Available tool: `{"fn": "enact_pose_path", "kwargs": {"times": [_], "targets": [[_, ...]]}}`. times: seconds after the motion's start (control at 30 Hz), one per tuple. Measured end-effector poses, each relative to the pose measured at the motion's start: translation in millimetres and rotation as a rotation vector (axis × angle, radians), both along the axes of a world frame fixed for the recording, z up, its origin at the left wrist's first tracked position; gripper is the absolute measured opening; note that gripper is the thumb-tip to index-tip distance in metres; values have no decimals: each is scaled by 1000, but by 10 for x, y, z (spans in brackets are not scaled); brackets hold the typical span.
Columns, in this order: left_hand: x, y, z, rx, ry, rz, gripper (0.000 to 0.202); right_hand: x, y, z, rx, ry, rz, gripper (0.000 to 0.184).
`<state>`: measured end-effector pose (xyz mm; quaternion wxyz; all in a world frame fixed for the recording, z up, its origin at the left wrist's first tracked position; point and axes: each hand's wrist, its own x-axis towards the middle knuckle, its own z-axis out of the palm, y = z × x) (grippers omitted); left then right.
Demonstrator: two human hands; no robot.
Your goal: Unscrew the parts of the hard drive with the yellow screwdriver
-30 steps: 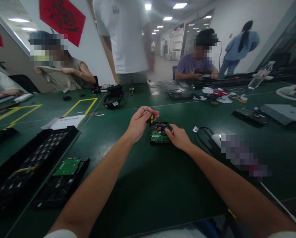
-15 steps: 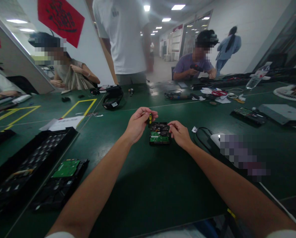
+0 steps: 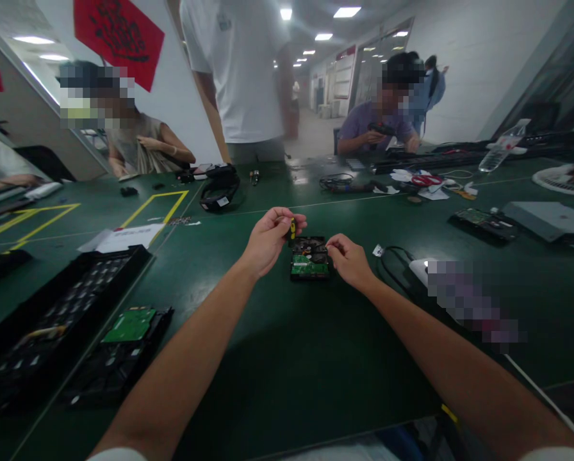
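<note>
A hard drive (image 3: 309,266) with a green circuit board lies on the green table in front of me. Over its far left corner, my left hand (image 3: 270,240) is closed around a small yellow-and-black screwdriver (image 3: 293,227), held roughly upright by its handle. The tool's tip does not show clearly against the dark drive. At the drive's right edge, my right hand (image 3: 349,259) has thumb and fingers pinched together by the upper corner. What sits between those fingertips, if anything, is too small to tell.
To the left lie a long black tray (image 3: 61,314) and another drive with a green board (image 3: 131,325). On the right are a white power strip (image 3: 419,269), a further drive (image 3: 483,224) and a grey metal box (image 3: 546,218). A water bottle (image 3: 503,147) and co-workers are across the table.
Both my hands and the hard drive stay almost where they were. In the background, a walking person has moved left behind the seated co-worker.
</note>
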<state>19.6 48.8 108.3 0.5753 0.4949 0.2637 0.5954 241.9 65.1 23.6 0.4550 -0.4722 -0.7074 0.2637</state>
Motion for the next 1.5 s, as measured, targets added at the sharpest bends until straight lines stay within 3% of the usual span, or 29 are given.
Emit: {"fn": "enact_pose_path", "kwargs": {"times": [0.1, 0.33, 0.73, 0.93, 1.17, 1.5], "targets": [[-10, 7, -9, 1, -3, -7, 6, -16, -37, 18, 32, -77, 90, 11], [-24, 13, -14, -30, -41, -35, 7, -35, -83, 16, -97, -80, 274, 20], [-29, 51, 24, -65, -97, -11, 1, -23, -25, -15, -157, -68, 268, 28], [-2, 33, -24, 10, 44, 42, 18, -12, 13, -112, -194, 0, 292, 26], [25, 20, -74, 32, 77, 38, 22, -12, -10, -87, -181, -15, 304, 25], [19, -41, -8, 18, 112, -39, 24, 132, 59, -53, -183, -99, 269, 14]]}}
